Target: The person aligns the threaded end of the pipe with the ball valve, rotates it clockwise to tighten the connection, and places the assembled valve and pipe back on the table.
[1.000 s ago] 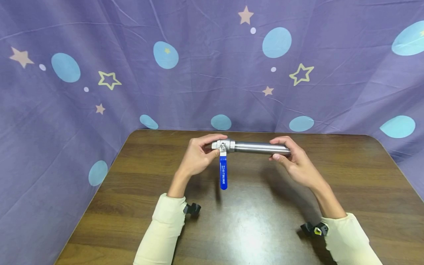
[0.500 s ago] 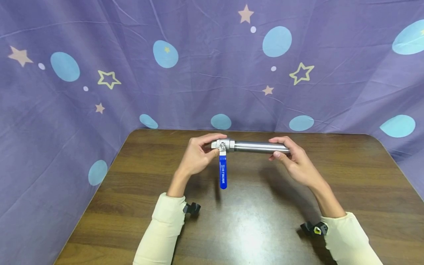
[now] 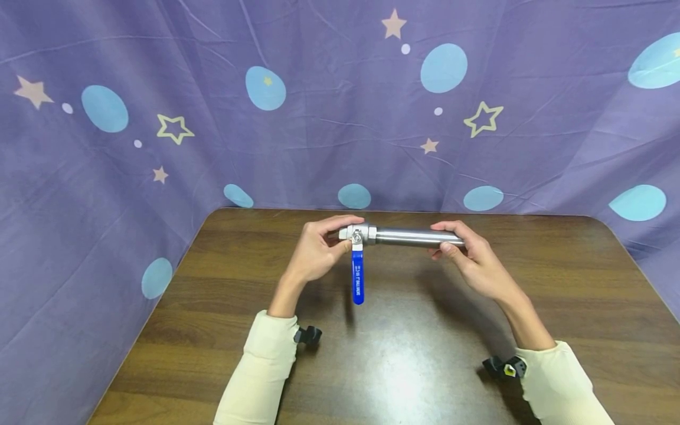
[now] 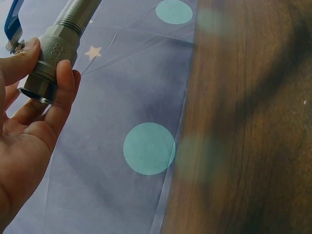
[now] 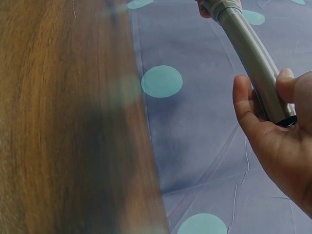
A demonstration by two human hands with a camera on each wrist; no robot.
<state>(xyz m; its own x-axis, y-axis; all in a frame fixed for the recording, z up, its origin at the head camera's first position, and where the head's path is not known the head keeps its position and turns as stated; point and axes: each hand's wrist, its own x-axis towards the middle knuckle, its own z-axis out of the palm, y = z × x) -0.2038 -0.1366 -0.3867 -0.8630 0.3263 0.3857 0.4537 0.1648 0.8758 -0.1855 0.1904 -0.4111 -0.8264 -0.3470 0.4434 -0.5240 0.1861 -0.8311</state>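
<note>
A steel ball valve (image 3: 366, 231) with a blue lever handle (image 3: 358, 277) is held up above the table by my left hand (image 3: 316, 251). Its thumb and fingers grip the valve body from the left end, and the lever points toward me. A shiny steel pipe (image 3: 409, 236) runs right from the valve, its threads (image 4: 69, 23) showing at the joint in the left wrist view. My right hand (image 3: 473, 260) grips the pipe's far right end between thumb and fingers. In the right wrist view the pipe's open end (image 5: 287, 121) faces the palm.
The brown wooden table (image 3: 239, 360) lies under both hands, with their shadows and a bright reflection on it. A purple curtain (image 3: 329, 147) with stars and blue spots hangs right behind its back edge. Dark wrist mounts (image 3: 309, 336) sit at the cuffs.
My right thumb and fingers have shifted slightly around the pipe's end. The left hand, valve and lever stay practically where they were.
</note>
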